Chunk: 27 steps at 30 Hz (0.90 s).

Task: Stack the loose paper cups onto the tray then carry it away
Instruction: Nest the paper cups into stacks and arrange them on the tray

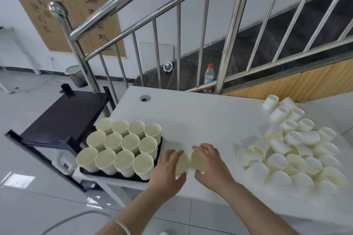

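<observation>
A black tray [159, 151] sits at the left end of the white table [200, 118], filled with several upright cream paper cups [122, 145] in rows. Just right of the tray, my left hand [166, 170] grips one paper cup [181, 162] and my right hand [210, 162] grips another cup [197, 161]; the two open mouths face each other, almost touching. A loose heap of paper cups [294, 150] lies on its sides across the right part of the table.
A dark low cart [65, 120] stands left of the table, partly under the tray's corner. A steel stair railing [152, 17] runs behind the table, with a water bottle [208, 78] and a small round device [168, 66] on the stairs. A waste bin [75, 75] stands on the floor.
</observation>
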### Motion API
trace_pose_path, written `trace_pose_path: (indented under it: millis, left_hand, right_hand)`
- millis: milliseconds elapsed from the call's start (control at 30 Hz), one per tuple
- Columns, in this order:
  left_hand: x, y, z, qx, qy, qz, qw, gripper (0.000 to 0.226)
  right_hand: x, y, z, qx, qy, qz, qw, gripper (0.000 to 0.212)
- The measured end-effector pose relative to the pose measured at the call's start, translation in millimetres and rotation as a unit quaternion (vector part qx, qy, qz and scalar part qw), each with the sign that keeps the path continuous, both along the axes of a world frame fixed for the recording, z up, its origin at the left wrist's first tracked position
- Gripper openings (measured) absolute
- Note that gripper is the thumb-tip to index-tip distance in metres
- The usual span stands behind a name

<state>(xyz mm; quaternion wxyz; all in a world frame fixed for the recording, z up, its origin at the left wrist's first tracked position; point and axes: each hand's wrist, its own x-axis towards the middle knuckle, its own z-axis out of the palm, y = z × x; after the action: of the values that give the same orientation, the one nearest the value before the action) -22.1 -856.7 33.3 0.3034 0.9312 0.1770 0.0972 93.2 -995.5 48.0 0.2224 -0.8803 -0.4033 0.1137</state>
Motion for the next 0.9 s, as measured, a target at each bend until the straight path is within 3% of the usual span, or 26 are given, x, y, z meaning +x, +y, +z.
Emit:
trace_pose_path:
  millis: [400, 900]
  left_hand:
    - [-81.9, 105.8, 25.3, 0.002, -0.096, 0.097, 0.991, 0.062]
    - [-145.6, 262.5, 16.4, -0.012, -0.043, 0.121, 0.992, 0.064]
  right_hand:
    - [-70.4, 119.8, 27.0, 0.045, -0.009, 0.057, 0.997, 0.075]
    - [-138.7, 257.9, 12.4, -0.009, 0.037, 0.059, 0.998, 0.073]
